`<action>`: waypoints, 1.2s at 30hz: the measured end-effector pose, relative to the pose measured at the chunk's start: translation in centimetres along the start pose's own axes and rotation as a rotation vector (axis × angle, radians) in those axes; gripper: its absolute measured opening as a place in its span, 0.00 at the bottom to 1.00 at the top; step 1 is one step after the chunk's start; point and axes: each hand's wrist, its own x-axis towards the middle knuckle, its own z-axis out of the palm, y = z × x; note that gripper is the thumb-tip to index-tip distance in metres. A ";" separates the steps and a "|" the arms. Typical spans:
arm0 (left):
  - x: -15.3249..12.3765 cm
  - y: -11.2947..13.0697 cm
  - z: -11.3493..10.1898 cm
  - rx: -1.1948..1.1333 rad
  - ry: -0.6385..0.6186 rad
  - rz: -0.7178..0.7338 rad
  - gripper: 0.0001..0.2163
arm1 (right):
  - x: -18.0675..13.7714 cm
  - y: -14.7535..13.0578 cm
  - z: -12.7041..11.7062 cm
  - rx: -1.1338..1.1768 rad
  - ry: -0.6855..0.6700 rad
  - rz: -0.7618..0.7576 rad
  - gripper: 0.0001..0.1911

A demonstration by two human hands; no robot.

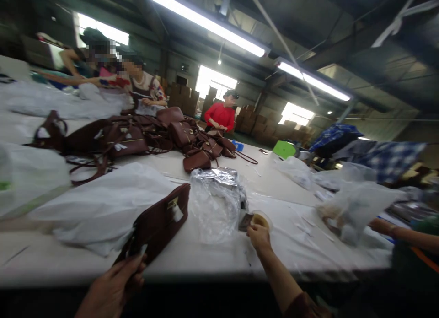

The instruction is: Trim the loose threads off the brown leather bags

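My left hand [115, 281] grips the lower end of a dark brown leather handbag [161, 224], which tilts up to the right above the table. A gold-coloured clasp [173, 202] with a small white tag hangs on its front. My right hand [259, 237] is closed at the near side of a roll of tape [261, 219] on the table. A small dark grey flat piece [244, 222] sits just left of those fingers; whether it belongs to the roll I cannot tell. Beside it lies a crumpled clear plastic bag [216, 210] with something shiny inside.
A heap of brown handbags [128, 137] spreads across the far side of the white table [291, 249]. White plastic sheeting [113, 201] lies at left. A co-worker's arm [404, 233] reaches in from the right beside a plastic bag [356, 212]. Other people stand across the table.
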 end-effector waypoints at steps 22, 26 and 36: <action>-2.0 -0.1 0.3 0.098 -0.042 0.121 0.20 | -16.6 -16.9 13.6 0.012 -0.744 -0.764 0.09; -1.9 -0.2 0.4 0.075 -0.042 0.116 0.20 | -16.3 -16.7 13.9 -0.015 -0.715 -0.737 0.08; -1.6 -0.7 0.2 0.140 -0.040 0.153 0.17 | -16.2 -18.0 13.9 -0.255 -0.698 -0.679 0.10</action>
